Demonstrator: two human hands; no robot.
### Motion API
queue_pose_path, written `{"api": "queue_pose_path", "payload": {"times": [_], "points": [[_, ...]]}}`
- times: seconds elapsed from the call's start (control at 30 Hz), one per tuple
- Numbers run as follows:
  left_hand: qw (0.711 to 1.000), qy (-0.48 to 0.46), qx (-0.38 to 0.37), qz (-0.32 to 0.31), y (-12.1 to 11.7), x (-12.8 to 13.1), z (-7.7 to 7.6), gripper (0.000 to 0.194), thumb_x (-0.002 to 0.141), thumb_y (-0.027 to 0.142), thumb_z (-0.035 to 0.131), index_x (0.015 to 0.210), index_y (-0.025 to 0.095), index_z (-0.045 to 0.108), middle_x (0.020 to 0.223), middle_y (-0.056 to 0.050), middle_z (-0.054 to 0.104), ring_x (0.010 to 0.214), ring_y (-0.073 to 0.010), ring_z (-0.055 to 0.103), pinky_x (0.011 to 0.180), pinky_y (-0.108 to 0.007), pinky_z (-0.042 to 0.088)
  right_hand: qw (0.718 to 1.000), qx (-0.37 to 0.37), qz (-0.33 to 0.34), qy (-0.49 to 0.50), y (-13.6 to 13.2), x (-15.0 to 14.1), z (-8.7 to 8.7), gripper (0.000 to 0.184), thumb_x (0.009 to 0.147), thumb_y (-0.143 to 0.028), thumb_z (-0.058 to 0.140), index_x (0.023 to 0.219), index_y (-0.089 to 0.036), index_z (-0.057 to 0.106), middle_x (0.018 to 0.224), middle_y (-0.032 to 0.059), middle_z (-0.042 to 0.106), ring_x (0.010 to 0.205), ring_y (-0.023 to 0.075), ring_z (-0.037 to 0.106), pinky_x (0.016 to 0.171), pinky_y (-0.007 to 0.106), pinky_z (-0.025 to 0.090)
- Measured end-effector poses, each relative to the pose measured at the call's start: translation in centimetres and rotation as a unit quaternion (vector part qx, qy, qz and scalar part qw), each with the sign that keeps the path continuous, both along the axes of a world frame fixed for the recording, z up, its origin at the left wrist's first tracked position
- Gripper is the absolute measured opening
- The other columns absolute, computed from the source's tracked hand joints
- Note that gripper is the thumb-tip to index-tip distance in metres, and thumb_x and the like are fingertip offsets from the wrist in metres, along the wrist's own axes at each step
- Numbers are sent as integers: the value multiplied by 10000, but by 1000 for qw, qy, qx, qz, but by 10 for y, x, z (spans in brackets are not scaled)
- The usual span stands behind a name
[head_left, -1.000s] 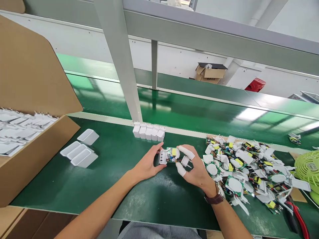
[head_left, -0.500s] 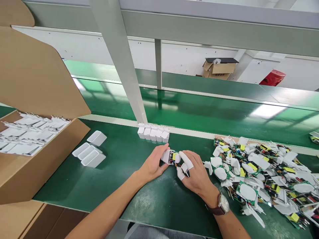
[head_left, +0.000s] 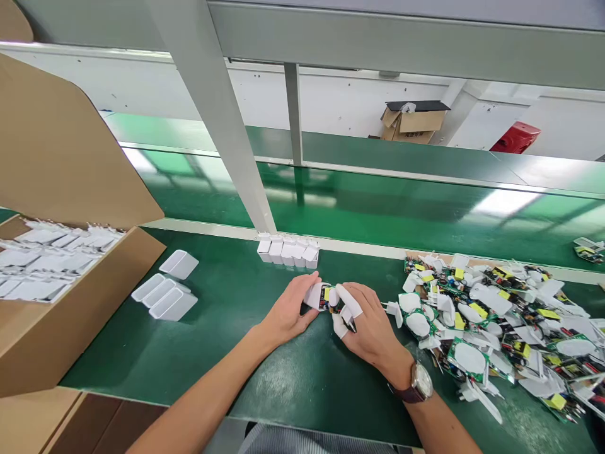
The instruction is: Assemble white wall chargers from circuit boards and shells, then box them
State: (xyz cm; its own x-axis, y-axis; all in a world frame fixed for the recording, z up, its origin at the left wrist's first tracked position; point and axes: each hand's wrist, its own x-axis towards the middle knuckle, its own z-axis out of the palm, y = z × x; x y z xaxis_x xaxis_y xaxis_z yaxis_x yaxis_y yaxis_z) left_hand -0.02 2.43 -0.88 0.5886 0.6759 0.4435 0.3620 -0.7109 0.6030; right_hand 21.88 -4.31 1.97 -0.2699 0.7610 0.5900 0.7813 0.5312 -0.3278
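Note:
In the middle of the green bench, my left hand (head_left: 287, 310) is closed around a small white plastic housing (head_left: 312, 296). My right hand (head_left: 373, 325), with white covers on some fingertips and a watch at the wrist, grips a circuit board (head_left: 326, 294) with a yellow component. One end of the board meets the housing's opening; how deep it sits inside is hidden by my fingers. A white plug-like piece (head_left: 393, 311) shows just past the right hand, beside the heap of boards.
A heap of circuit boards (head_left: 470, 358) with white pieces spreads across the right. Several white housings (head_left: 288, 251) stand in a row behind my hands, and more white housings (head_left: 174, 304) lie at left. A cardboard box (head_left: 94, 309) full of white parts stands far left. A metal post (head_left: 222, 120) rises behind.
The view has shifted slightly. Both hands keep their hold on the housing and board, with almost no visible movement between them.

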Motion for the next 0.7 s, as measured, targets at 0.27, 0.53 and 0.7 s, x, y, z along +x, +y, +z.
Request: {"api": "queue_pose_path", "payload": {"times": [0.27,0.53,0.7], "points": [[1000,-3,8,3,0,0,1,763,946,217,660,1585,253,245,1382,-160,582,1301,-306,568,1088,-533,511,1000,12,4,13,1,2,-3,671,915,-103,552,1544,-176,329,1220,169,647,1165,325,589,952,552,562],[1000,-12,15,8,0,1,-1,772,937,213,675,1585,251,256,1377,-155,595,1302,-303,573,1094,-522,510,1000,5,10,14,0,3,-1,672,910,-94,566,1537,-168,335,1234,169,641,1172,323,576,966,544,555],[1000,-10,10,11,0,1,-4,770,937,213,678,1582,257,261,1384,-152,588,1303,-301,569,1101,-529,501,1000,8,4,15,1,3,1,654,914,-106,564,1528,-170,348,1210,164,648,1151,321,585,955,540,561]]}}
